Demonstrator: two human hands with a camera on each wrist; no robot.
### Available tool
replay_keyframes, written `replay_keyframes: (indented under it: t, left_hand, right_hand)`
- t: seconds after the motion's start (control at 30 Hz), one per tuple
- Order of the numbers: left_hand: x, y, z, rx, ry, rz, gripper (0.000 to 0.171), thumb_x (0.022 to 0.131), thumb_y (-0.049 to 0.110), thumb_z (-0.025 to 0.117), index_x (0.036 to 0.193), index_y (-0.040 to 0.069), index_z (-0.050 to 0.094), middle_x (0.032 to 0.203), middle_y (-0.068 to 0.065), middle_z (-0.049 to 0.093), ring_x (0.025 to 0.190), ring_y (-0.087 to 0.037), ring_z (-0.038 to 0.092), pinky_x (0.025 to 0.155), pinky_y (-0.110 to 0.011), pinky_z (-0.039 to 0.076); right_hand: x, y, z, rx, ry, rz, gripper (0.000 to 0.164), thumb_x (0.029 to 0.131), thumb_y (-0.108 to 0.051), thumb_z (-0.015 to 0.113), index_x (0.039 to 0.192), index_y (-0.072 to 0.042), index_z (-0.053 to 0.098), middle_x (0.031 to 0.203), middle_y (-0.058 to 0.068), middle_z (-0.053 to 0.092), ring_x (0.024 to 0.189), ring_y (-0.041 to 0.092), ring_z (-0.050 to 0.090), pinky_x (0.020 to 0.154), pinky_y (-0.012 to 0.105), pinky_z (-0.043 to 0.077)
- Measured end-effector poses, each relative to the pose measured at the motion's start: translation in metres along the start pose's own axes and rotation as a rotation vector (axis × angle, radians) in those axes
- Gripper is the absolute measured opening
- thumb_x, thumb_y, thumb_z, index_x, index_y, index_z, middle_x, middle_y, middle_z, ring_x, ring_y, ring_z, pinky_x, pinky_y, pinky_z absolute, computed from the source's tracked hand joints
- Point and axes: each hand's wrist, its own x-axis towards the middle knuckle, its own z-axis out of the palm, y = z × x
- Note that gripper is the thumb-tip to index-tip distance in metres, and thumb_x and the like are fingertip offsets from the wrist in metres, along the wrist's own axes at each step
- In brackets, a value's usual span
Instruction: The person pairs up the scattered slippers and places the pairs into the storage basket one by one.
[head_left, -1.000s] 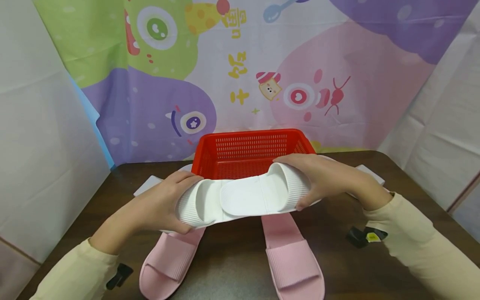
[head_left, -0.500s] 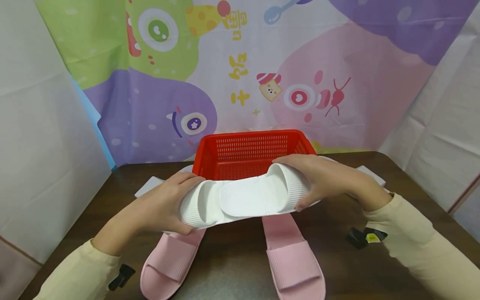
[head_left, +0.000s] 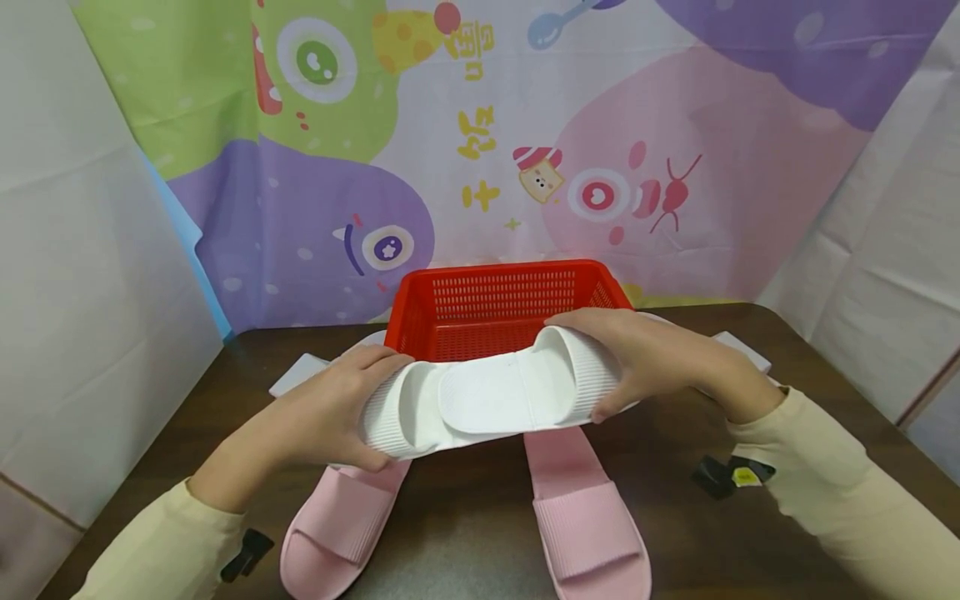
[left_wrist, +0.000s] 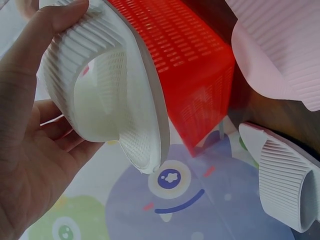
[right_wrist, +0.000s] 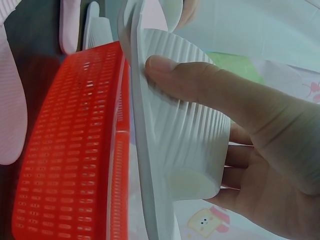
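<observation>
A pair of white slippers with ribbed straps is held level above the table, soles down, heel ends overlapping in the middle. My left hand [head_left: 326, 408] grips the strap of the left white slipper [head_left: 384, 417], thumb on the near side and fingers behind. My right hand [head_left: 637, 354] grips the strap of the right white slipper [head_left: 596, 379] the same way. The left wrist view shows the strap opening [left_wrist: 97, 90] facing the camera. In the right wrist view the thumb presses the ribbed strap [right_wrist: 190, 130]. Below lie two pink slippers, one left [head_left: 341, 525] and one right [head_left: 592, 533].
A red plastic basket [head_left: 498, 287] stands behind the white slippers at the table's back. Pale slippers flank it, the left one [head_left: 298, 372] and right one [head_left: 741, 350] partly hidden by my arms. A cartoon-printed cloth [head_left: 487, 125] hangs behind the brown table [head_left: 465, 533].
My left hand and the left white slipper have shifted very slightly to the right. My right hand keeps its hold and has hardly moved.
</observation>
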Motion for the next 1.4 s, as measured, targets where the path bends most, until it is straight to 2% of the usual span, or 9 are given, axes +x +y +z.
replay_keyframes:
  t: [0.6, 0.8, 1.0, 1.4]
  left_hand:
    - [0.003, 0.005, 0.0, 0.003, -0.013, -0.011, 0.089, 0.049, 0.03, 0.088, 0.128, 0.007, 0.054, 0.124, -0.006, 0.058, 0.113, -0.019, 0.053, 0.087, -0.035, 0.055]
    - [0.005, 0.006, 0.0, 0.006, -0.029, -0.01, 0.09, 0.048, 0.03, 0.09, 0.128, 0.007, 0.055, 0.124, -0.005, 0.058, 0.114, -0.02, 0.052, 0.088, -0.036, 0.054]
    - [0.007, 0.007, -0.001, 0.007, -0.012, 0.009, 0.089, 0.048, 0.03, 0.089, 0.127, 0.008, 0.055, 0.123, -0.005, 0.058, 0.115, -0.019, 0.052, 0.088, -0.035, 0.054]
    - [0.01, 0.01, 0.0, 0.029, -0.014, 0.006, 0.088, 0.049, 0.033, 0.088, 0.127, 0.008, 0.056, 0.121, -0.004, 0.058, 0.114, -0.018, 0.052, 0.087, -0.035, 0.055]
  right_hand:
    - [-0.001, 0.0, 0.001, 0.006, 0.011, -0.004, 0.094, 0.056, -0.031, 0.091, 0.137, -0.01, 0.048, 0.126, 0.002, 0.06, 0.111, 0.018, 0.055, 0.093, 0.04, 0.052]
    - [-0.001, 0.003, 0.004, 0.026, 0.024, -0.027, 0.094, 0.057, -0.032, 0.091, 0.137, -0.012, 0.048, 0.128, 0.001, 0.058, 0.113, 0.017, 0.053, 0.095, 0.041, 0.051]
    - [-0.001, 0.005, 0.004, -0.003, 0.053, -0.058, 0.094, 0.058, -0.034, 0.091, 0.138, -0.015, 0.047, 0.131, -0.002, 0.056, 0.117, 0.016, 0.05, 0.094, 0.039, 0.051]
    - [-0.005, 0.004, 0.005, 0.014, 0.041, -0.03, 0.095, 0.058, -0.037, 0.09, 0.139, -0.016, 0.045, 0.133, -0.002, 0.054, 0.119, 0.016, 0.048, 0.094, 0.038, 0.051]
